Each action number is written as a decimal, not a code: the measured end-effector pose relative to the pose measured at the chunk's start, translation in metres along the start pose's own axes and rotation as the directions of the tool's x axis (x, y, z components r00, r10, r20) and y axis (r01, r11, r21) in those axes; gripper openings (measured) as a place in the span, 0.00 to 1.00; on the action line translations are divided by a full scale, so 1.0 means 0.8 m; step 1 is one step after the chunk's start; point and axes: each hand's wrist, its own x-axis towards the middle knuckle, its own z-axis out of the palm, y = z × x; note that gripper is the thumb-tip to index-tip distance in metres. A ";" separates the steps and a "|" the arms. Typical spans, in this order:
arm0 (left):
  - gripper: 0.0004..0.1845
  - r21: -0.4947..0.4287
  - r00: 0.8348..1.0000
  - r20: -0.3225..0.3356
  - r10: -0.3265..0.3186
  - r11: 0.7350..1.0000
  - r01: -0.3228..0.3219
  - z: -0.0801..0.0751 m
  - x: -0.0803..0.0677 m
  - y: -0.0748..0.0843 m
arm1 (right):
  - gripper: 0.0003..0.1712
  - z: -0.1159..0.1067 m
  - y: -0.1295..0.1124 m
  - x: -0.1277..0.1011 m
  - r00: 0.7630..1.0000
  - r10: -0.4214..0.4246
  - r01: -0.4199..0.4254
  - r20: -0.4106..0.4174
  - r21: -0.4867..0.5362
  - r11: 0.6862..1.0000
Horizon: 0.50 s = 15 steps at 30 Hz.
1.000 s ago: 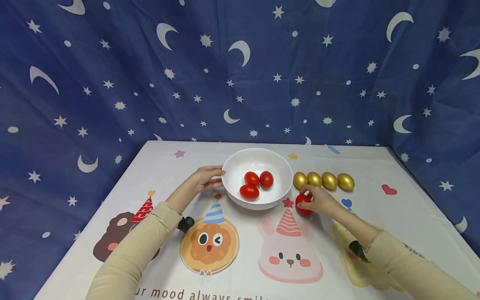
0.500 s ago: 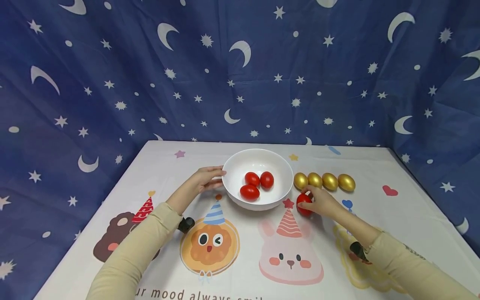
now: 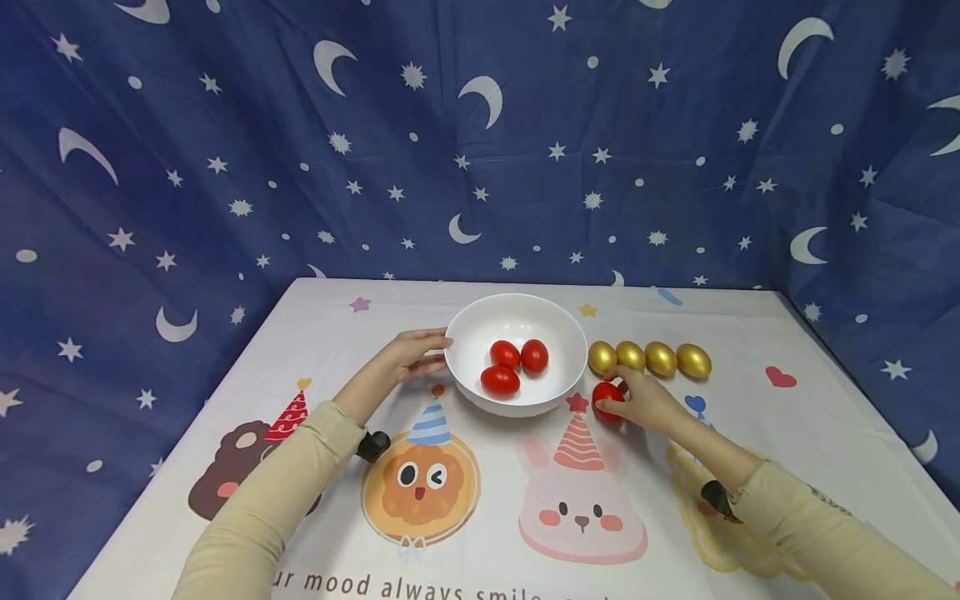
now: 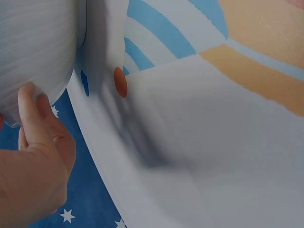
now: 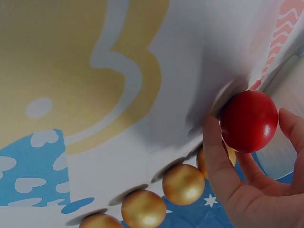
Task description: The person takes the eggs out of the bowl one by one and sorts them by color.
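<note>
A white bowl with three red eggs inside stands at the middle of the table. At its left side my left hand holds the bowl, one fingertip overlapping the rim and other fingers against the outer wall, as the left wrist view also shows. My right hand, just right of the bowl, pinches another red egg between thumb and fingers. Close behind that hand, several gold eggs lie in a row; in the right wrist view one is partly hidden by the fingers.
A white tablecloth printed with cartoon animals, stars and hearts covers the table. Behind and beside it hangs a dark blue curtain with moons and stars. A dark wrist camera shows below the left sleeve.
Nothing but a slight shift of the head view differs. Both hands, the bowl and the eggs keep their places.
</note>
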 end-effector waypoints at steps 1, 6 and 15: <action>0.29 0.000 1.000 -0.002 0.000 1.000 0.000 0.000 -0.001 0.000 | 0.23 -0.001 0.000 0.000 1.000 -0.001 0.001 0.000 -0.002 1.000; 0.30 -0.001 1.000 -0.002 -0.003 1.000 0.003 0.002 -0.001 0.000 | 0.25 -0.003 0.003 0.000 1.000 0.002 -0.002 -0.002 -0.019 1.000; 0.30 0.005 1.000 0.008 0.000 1.000 0.000 0.001 0.002 0.000 | 0.25 -0.013 -0.002 -0.002 0.999 -0.032 0.032 -0.028 -0.020 0.999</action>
